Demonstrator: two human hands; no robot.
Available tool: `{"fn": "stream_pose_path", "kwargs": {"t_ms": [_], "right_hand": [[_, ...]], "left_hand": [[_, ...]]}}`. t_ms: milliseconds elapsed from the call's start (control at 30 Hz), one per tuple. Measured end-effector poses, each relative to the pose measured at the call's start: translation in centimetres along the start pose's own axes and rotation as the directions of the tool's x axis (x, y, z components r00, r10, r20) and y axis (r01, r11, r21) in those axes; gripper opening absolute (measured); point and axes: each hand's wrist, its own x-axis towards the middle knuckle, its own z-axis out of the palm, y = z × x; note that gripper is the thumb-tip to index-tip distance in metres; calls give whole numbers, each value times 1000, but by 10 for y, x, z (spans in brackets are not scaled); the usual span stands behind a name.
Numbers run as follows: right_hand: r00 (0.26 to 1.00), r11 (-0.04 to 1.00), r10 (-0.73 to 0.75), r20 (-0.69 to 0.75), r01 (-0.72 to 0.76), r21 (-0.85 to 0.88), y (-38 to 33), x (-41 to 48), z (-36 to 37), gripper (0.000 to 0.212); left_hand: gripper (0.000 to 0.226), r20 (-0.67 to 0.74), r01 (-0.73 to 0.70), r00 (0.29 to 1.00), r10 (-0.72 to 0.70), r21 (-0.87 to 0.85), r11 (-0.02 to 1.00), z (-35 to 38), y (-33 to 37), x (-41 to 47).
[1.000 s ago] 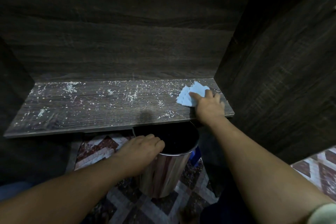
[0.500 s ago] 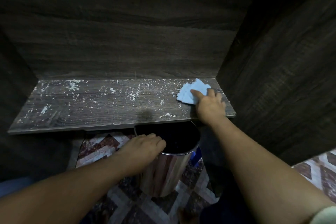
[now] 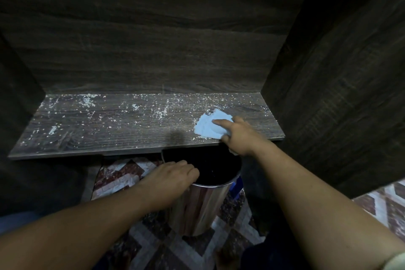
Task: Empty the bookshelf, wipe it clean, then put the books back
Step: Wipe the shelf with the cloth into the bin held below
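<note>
wiping of shelf board (image 3: 109, 131) near its front right corner
blue cloth (image 3: 207, 127) is pressed onto the board by the straight index finger of the right hand (image 3: 240, 137); white crumbs (image 3: 87, 101) are scattered along the back edge. metal bin (image 3: 203, 204) below the front edge is gripped at its rim by the left hand (image 3: 173, 174).

The shelf board (image 3: 109, 129) is dark, matt wood grain, finely ridged and gritty with white specks (image 3: 87, 101), thickest along its back edge. The back panel (image 3: 153, 50) and the right side panel (image 3: 339, 94) show the same dull, streaked grain with no shine. The cloth (image 3: 207, 128) near the board's front right corner is pale blue, soft, matt and creased. The bin (image 3: 203, 206) below the front edge is polished metal, mirror-bright outside and dull black inside. The floor (image 3: 122, 175) is patterned tile, stone-speckled and faintly glossy.
</note>
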Motion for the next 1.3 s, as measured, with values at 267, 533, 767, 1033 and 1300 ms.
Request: {"fn": "stream_pose_path", "kwargs": {"t_ms": [267, 533, 767, 1033, 1300], "right_hand": [[969, 990, 114, -221, -129, -58, 5, -3, -6, 55], [1000, 980, -13, -14, 10, -200, -10, -16, 2, 56], [992, 985, -73, 106, 88, -146, -13, -31, -1, 57], [980, 1000, 11, -200, -14, -14, -6, -36, -18, 55], [932, 972, 233, -278, -235, 29, -2, -17, -1, 50]], "left_hand": [[50, 3, 1, 1000, -1, -34, 999, 0, 0, -7], [48, 21, -13, 1000, 14, -37, 999, 1, -2, -9], [50, -6, -39, 999, 39, -21, 999, -9, 1, -12], [48, 1, -55, 999, 55, 21, 998, -16, 6, -19], [45, -3, -52, 999, 52, 21, 998, -13, 2, -19]]}}
